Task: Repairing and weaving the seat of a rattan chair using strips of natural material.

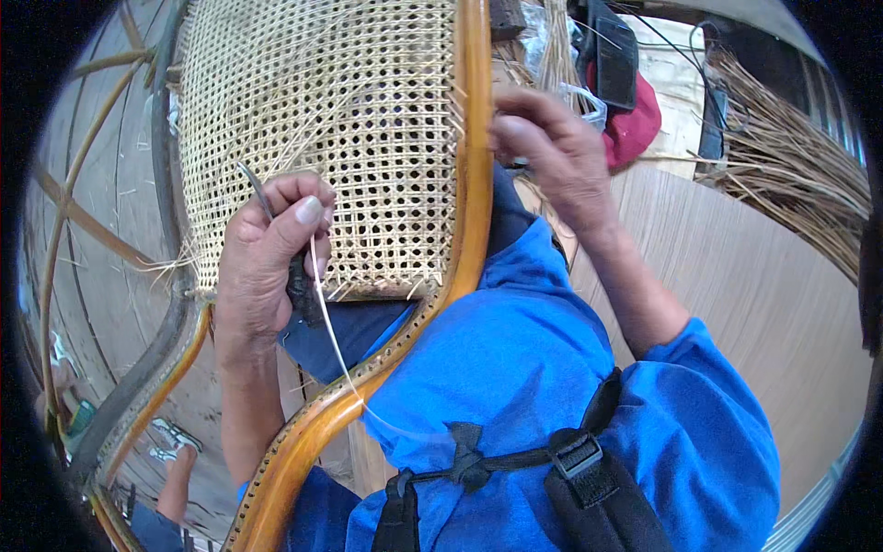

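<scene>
A woven cane panel (386,138) with a pattern of open holes fills much of the wooden chair frame (475,138), which lies across my lap. My left hand (271,248) is closed over the panel's lower left part. In its grip is an awl-like tool (255,189) with a thin metal shaft and a dark handle, and a pale cane strand (324,308) runs from its fingers down over the frame. Just beyond the right rail, my right hand (561,156) has its fingers curled together. They are blurred, and anything between them is hidden.
Loose cane ends stick out along the panel's left edge. The frame's curved lower rail (317,419) has a row of small holes. At the right are a round wooden surface (736,304), a bundle of thin sticks (782,166) and a red cloth item (636,124). Another person's foot (175,437) shows lower left.
</scene>
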Demonstrator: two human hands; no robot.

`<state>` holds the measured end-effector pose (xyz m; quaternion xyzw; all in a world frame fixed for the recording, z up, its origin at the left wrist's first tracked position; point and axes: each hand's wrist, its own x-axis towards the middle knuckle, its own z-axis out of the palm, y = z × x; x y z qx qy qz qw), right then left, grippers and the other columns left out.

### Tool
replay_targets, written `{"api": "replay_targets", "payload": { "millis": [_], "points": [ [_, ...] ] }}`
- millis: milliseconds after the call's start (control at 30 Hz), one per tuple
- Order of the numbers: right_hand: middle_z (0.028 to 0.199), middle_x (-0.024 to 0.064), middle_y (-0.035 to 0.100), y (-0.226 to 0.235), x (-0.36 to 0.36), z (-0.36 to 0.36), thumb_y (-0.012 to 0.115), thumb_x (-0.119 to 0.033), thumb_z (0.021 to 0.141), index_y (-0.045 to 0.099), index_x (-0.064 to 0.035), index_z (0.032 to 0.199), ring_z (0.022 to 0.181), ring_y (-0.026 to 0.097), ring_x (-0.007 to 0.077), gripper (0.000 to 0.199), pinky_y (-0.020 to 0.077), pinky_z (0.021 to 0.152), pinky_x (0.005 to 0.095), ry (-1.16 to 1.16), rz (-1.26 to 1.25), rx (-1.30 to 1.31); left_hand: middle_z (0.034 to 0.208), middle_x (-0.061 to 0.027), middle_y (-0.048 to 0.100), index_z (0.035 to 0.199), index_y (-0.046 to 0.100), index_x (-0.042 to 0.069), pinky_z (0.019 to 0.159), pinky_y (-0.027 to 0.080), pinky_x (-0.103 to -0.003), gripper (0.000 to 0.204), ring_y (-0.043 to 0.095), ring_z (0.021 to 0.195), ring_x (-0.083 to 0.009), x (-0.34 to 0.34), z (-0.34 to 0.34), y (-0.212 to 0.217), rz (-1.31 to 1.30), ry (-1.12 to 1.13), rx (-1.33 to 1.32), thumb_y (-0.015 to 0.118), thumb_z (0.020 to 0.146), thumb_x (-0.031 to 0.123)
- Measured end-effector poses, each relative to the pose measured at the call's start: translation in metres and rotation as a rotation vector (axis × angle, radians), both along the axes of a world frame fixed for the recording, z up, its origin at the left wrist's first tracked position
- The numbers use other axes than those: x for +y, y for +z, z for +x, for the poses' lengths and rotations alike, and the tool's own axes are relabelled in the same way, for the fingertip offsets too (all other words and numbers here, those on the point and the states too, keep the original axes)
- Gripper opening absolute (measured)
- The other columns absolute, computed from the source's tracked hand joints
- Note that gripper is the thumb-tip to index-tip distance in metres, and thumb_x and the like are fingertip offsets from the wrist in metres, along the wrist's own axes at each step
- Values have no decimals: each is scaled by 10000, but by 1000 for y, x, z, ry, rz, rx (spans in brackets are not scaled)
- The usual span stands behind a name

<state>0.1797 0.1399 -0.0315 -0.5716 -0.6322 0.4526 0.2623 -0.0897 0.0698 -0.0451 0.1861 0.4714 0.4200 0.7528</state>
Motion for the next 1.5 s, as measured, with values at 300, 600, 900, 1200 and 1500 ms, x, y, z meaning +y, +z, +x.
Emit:
{"api": "replay_targets", "payload": {
  "millis": [300, 600, 900, 1200, 1500],
  "points": [
    [870, 253, 611, -81, -139, 146, 605, -190, 840, 574, 39, 931, 833, 594, 410, 248, 458, 692, 442, -142, -366, -549, 784, -39, 609, 845, 553, 51, 399, 409, -169, 169, 475, 434, -39, 6, 12, -2, 3, 109, -35, 647, 848, 192],
    [919, 262, 615, -67, -136, 147, 583, -239, 838, 580, 33, 952, 834, 597, 397, 294, 468, 703, 435, 26, -551, -677, 681, 16, 582, 909, 637, 3, 520, 368, -187, 209, 479, 583, -33, 0, 39, 0, 91, -103, 378, 629, 856, 206],
    [786, 39, 566, -43, -107, 146, 512, -260, 914, 528, -28, 1130, 658, 529, 113, 318, 437, 553, 245, -355, -489, -123, 643, 30, 545, 911, 622, 13, 464, 375, -173, 175, 461, 514, -28, -2, 37, -7, 5, -163, 264, 624, 863, 182],
    [883, 72, 520, 37, -19, -26, 474, -342, 890, 428, -46, 1286, 763, 538, 158, 497, 443, 664, 269, 272, -235, -209, 629, 12, 547, 834, 588, 40, 435, 395, -196, 222, 475, 482, -41, -1, 33, 4, -8, -107, 168, 582, 895, 253],
    [1061, 188, 582, 30, -7, -83, 538, -242, 912, 451, -14, 1247, 1008, 588, 306, 414, 459, 866, 366, 574, -79, -197, 633, 14, 538, 830, 586, 54, 432, 392, -181, 209, 483, 482, -38, 1, 25, 2, 56, 5, -18, 552, 917, 242]
  ]
}}
